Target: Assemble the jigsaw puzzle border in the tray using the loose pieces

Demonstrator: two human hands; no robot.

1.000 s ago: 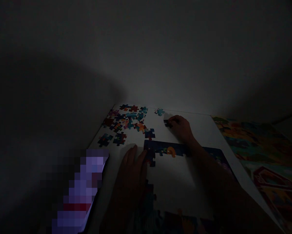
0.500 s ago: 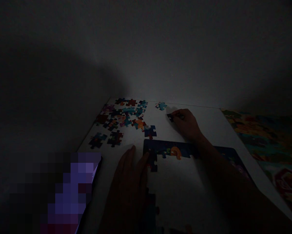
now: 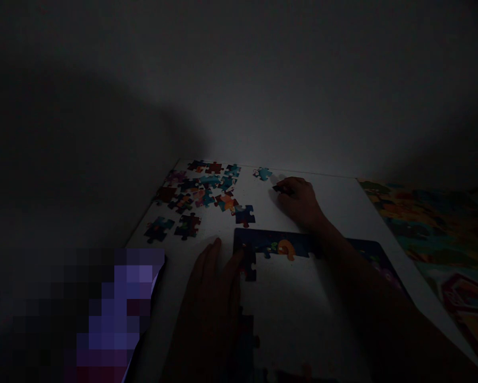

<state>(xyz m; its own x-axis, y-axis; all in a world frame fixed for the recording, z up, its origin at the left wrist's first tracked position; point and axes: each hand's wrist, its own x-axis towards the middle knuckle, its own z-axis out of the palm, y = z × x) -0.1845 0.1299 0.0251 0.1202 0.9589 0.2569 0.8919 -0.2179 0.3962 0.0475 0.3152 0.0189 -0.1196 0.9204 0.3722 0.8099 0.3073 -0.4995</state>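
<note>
Fingers of the right hand [image 3: 301, 202] pinch a jigsaw piece [image 3: 277, 189] beyond the jigsaw border [image 3: 301, 246] — probably light, stiff card, best edge-held — the left hand [image 3: 211, 290] loosely spread at the border's left corner.

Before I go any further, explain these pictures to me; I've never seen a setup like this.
There is no machine here, just one person's left hand and right hand. Every picture comes from a camera worn on their head, looking forward and down in dim light. On the white tabletop lie loose jigsaw pieces, mostly far left, and a partly built puzzle border. The right hand pinches a dark jigsaw piece; the left lies flat, reaching the border's upper-left corner. The glowing device at lower left is pixelated, so its display is unreadable.
</note>
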